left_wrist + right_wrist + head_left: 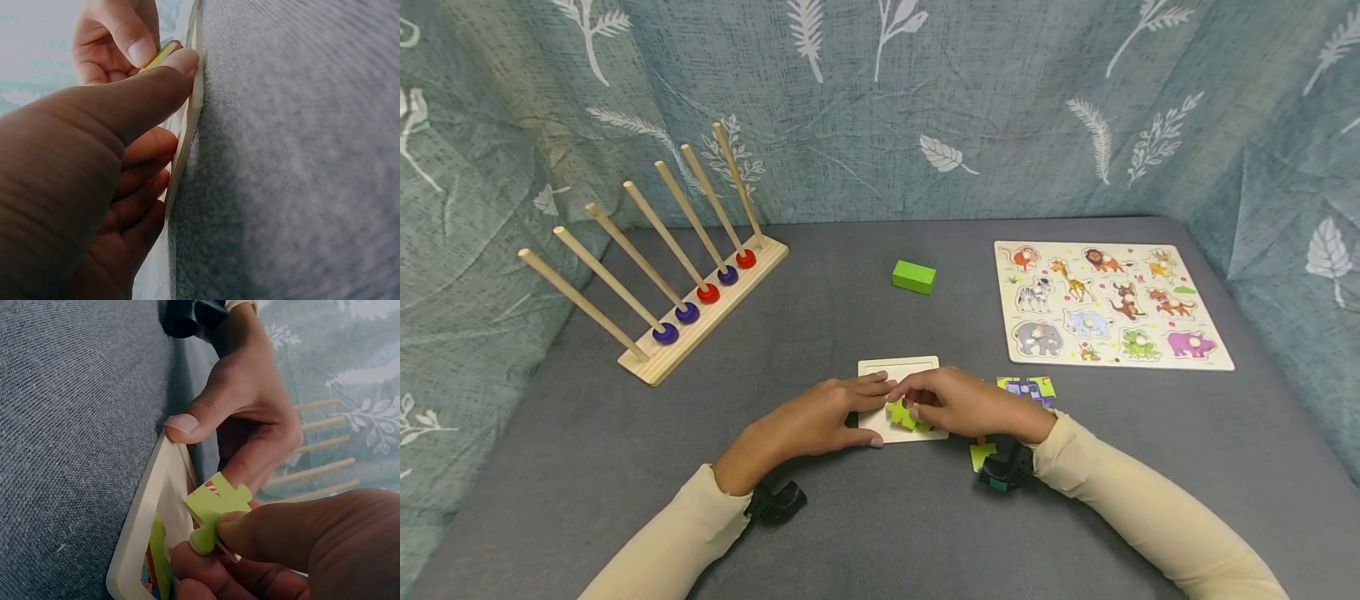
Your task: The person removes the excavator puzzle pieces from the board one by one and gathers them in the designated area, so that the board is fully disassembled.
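My left hand (823, 417) lies over the left side of a small pale wooden puzzle tray (898, 364), its fingers extended and its thumb (187, 425) pressing at a near corner. Over the tray, my right hand (962, 402) pinches a light green jigsaw piece (219, 500) between thumb and fingers. A small red-and-white striped patch shows on that piece, which tilts above the tray floor in the right wrist view. Another green piece with coloured print (156, 556) lies inside the tray by the rim, partly hidden behind the right hand in the head view.
Purple-and-green jigsaw pieces (1028, 388) lie beyond the right wrist, and a green piece (982, 455) lies beside its wrist camera. A wooden peg stand (700, 321) with red and blue rings is at left. A green block (913, 277) and an animal peg board (1120, 342) stand farther back.
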Available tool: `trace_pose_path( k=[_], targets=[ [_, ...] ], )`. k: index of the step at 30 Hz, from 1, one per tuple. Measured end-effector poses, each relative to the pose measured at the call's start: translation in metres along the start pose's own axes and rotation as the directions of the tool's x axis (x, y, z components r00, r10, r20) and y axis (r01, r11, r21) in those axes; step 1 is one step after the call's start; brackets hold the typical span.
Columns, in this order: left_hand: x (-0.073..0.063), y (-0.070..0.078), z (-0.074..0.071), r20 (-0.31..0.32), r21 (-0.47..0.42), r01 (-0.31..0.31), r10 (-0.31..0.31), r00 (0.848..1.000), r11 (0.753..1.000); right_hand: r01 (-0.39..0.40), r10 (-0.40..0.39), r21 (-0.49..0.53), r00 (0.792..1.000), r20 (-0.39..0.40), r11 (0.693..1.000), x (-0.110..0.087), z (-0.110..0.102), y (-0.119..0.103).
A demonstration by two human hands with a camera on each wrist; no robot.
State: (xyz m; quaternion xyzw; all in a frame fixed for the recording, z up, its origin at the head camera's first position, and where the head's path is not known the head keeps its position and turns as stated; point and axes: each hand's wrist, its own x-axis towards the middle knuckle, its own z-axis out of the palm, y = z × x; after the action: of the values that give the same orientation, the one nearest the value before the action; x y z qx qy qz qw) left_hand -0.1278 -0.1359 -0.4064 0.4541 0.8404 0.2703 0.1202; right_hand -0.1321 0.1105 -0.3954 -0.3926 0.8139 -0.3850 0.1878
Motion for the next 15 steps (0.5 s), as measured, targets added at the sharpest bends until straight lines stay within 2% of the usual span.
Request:
trace_pose_path(
  k=[11, 15],
  targets=[
    [0.0002, -0.0002, 0.0000, 0.004, 0.003, -0.002, 0.002, 1.000, 1.000, -0.017, 0.015, 0.066, 0.999, 0.036, 0.998, -0.0053, -0.0037, 0.0024],
    [0.0002, 0.0004, -0.0010, 0.025, 0.015, -0.010, 0.010, 1.000, 1.000, -0.016, 0.014, 0.070, 0.999, 0.032, 0.997, -0.0091, -0.0057, 0.0041]
  ],
)
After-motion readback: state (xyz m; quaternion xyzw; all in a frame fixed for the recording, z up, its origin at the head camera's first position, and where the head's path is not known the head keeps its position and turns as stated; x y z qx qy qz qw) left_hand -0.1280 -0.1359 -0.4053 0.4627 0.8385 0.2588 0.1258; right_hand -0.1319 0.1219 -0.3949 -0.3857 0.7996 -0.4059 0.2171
